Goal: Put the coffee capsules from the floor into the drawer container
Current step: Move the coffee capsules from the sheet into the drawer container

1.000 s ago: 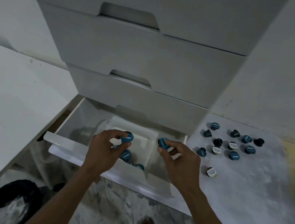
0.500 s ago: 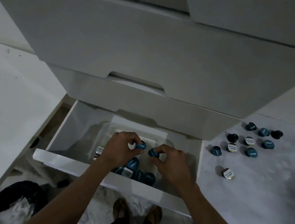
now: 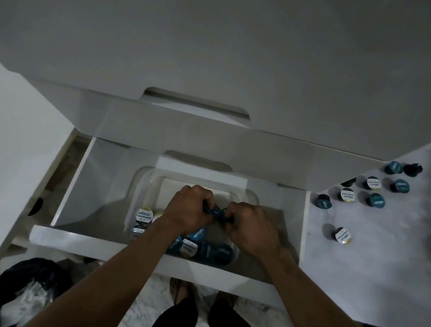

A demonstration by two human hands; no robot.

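Both hands are curled nearly closed over the clear container (image 3: 148,179) in the open drawer (image 3: 91,173). The left hand (image 3: 188,209) pinches a teal capsule (image 3: 209,210); the right hand (image 3: 251,228) pinches a dark capsule (image 3: 224,218); their orientation is hidden. A capsule (image 3: 144,215) inside reads "EXCELSO". More capsules (image 3: 348,194) sit on the floor (image 3: 389,257), lids tilted up.

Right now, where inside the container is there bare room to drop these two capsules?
Free: the container's far half, beyond the left hand and right hand, and its right side. Crowded: the near-left corner, where capsules pile up. The drawer floor left of the container is bare.
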